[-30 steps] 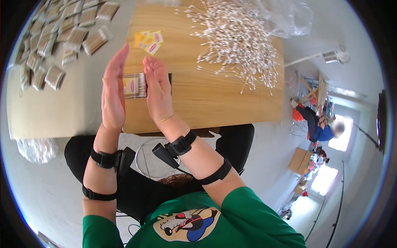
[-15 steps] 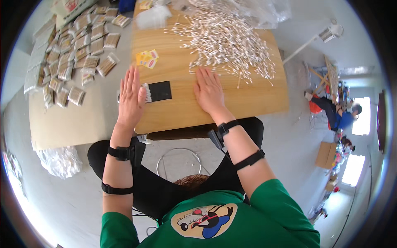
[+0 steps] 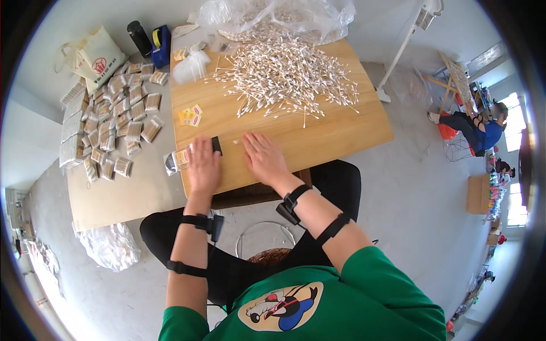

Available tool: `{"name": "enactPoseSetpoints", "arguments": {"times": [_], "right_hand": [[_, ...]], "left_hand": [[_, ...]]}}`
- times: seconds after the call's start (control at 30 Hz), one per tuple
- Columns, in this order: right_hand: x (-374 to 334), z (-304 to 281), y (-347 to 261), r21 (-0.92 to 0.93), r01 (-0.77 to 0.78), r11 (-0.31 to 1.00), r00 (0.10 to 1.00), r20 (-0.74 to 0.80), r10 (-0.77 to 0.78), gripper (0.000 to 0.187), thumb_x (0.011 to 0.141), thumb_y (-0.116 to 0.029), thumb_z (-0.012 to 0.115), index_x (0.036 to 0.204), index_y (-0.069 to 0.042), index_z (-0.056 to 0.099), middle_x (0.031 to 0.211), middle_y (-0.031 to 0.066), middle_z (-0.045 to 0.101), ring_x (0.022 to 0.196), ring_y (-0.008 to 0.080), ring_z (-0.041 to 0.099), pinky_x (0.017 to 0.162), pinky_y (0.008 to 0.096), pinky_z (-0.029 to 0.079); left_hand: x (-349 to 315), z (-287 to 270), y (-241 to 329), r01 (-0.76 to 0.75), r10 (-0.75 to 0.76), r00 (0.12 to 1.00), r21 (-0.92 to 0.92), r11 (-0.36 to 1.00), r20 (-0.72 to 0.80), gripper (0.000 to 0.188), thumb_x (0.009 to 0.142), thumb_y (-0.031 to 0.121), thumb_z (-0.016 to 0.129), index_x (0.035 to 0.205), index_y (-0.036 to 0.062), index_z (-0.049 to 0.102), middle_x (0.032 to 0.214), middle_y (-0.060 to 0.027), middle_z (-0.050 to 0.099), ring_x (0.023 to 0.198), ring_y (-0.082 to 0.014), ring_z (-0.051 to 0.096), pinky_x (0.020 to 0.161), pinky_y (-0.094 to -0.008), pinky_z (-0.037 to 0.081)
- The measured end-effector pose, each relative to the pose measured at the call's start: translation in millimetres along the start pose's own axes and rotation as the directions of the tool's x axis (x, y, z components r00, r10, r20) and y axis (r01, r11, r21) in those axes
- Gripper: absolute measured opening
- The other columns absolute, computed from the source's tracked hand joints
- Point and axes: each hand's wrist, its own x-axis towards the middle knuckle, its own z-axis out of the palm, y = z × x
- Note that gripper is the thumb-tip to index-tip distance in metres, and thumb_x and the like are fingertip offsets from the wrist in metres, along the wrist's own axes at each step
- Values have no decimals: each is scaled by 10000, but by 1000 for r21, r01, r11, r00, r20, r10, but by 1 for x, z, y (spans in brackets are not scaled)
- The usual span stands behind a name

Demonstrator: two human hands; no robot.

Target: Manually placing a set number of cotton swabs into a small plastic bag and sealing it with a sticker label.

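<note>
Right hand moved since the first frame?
Yes: judged against the yellow cards, the right hand has shifted right.

There were over twenty clear-plastic packets [image 3: 137,111], one cream cloth bag [image 3: 101,55], one black cylindrical bottle [image 3: 139,38] and uncountable white-tipped swabs [image 3: 284,77].

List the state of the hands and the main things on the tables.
Left hand: open, palm down
Right hand: open, palm down
Nearest packet: partly hidden by the left hand
Loose swabs: heaped
Swab packets: filled, piled
Cards: overlapping
Plastic bag: crumpled
</note>
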Motion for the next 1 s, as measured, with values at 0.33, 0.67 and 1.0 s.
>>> {"name": "enactPoseSetpoints", "arguments": {"times": [0.33,0.67,1.0], "right_hand": [[10,-9,76,-56,-208,977,977,-57,204,537,991,-256,505,1464,-25,398,1505,168,433,1451,315,323,1200,496,218],[19,8,39,-115,-10,993,981,191,32,551,996,-312,467,1458,-15,434,1538,142,406,1445,277,348,1202,505,193],[22,11,33,252,-77,965,995,-35,88,392,880,-40,575,1271,-17,567,1341,160,558,1304,348,483,1067,465,408]], "left_hand": [[-9,7,64,-9,2,999,-225,974,-33,527,1027,341,394,1476,63,409,1577,-103,336,1486,-247,249,1209,-491,182],[-8,-2,64,69,-74,997,-255,964,-9,522,1005,328,446,1460,75,423,1552,-87,380,1466,-223,292,1206,-465,191],[-9,6,64,33,-58,995,-273,961,-84,480,1007,329,449,1403,62,493,1546,-78,392,1460,-210,301,1201,-452,204]]}}
